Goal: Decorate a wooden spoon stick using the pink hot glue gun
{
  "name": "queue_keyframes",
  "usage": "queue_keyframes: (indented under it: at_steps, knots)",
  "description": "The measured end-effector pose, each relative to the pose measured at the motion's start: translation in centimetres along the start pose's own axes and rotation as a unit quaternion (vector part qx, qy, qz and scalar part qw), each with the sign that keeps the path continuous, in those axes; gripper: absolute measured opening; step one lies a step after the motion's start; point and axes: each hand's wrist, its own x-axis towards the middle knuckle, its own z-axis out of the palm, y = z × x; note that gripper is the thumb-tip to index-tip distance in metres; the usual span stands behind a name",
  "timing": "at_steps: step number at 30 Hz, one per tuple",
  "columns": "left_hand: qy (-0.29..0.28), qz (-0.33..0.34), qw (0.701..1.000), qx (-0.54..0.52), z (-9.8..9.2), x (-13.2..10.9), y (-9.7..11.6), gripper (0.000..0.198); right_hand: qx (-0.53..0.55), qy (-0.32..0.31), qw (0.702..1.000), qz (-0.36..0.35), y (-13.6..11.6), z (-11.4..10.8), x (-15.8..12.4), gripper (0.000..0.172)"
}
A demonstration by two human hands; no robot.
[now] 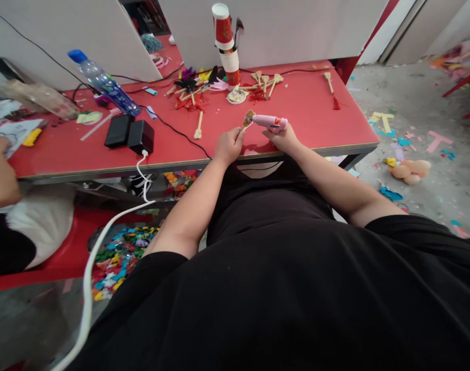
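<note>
While my right hand (284,137) grasps the pink glue gun (268,121), my left hand (229,145) pinches a small brown piece (248,118) close to its nozzle (254,118).
To do this well, I judge, I should steady both wrists, squeeze gently and pinch the piece well back from the probably hot tip; whether nozzle and piece touch, I cannot tell. Coloured scraps (435,141) litter the grey floor (373,90) to my right; before me, the red table (315,121) carries a blue-capped plastic bottle (109,90) on the left, stacked paper cups (230,62) near the back, knob-ended sticks (274,85) beside the cups, and a small round dish (237,96) just in front of them.
</note>
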Motion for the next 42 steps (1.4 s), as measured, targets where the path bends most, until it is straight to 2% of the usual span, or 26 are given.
queue_keyframes:
  at_steps: [6, 11, 17, 20, 24, 28, 34, 36, 38, 42]
  knots:
    - [0.003, 0.002, 1.000, -0.009, -0.2, -0.1, 0.0, 0.071, 0.009, -0.016, 0.999, -0.031, 0.7, 0.1, 0.5, 0.029]
    - [-0.002, 0.002, 1.000, -0.019, -0.4, -0.1, 0.0, 0.066, -0.014, -0.015, 1.000, -0.011, 0.5, 0.0, 0.5, 0.029]
    - [-0.026, -0.010, 0.999, -0.045, -0.4, 0.4, -0.5, 0.054, -0.006, -0.030, 0.998, -0.059, 0.2, 0.2, -0.1, 0.035]
    - [-0.029, -0.010, 0.998, -0.048, -0.3, 0.5, -0.6, 0.051, -0.101, -0.012, 0.994, -0.045, 0.0, 0.2, -0.9, 0.022]
    - [-0.035, -0.009, 0.998, -0.058, -0.1, 0.6, -0.8, 0.050, -0.250, 0.003, 0.967, -0.045, -0.4, 0.3, -1.9, 0.012]
    - [-0.024, -0.004, 0.997, -0.070, 0.2, 0.8, -1.2, 0.050, -0.327, 0.006, 0.941, -0.081, -0.7, 0.4, -2.4, 0.019]
    - [-0.001, 0.002, 0.994, -0.105, 0.6, 0.8, -1.7, 0.056, -0.406, -0.040, 0.902, -0.138, -1.1, 0.4, -3.0, 0.031]
    - [0.001, 0.009, 0.993, -0.119, 0.7, 0.7, -1.6, 0.057, -0.393, -0.035, 0.907, -0.148, -0.9, 0.2, -2.9, 0.029]
    - [0.003, 0.017, 0.991, -0.134, 0.6, 0.6, -1.4, 0.058, -0.342, -0.020, 0.927, -0.154, -0.4, 0.0, -2.6, 0.023]
    - [0.005, 0.019, 0.991, -0.135, 0.5, 0.6, -1.1, 0.059, -0.151, -0.008, 0.978, -0.146, 0.7, -0.3, -1.9, 0.034]
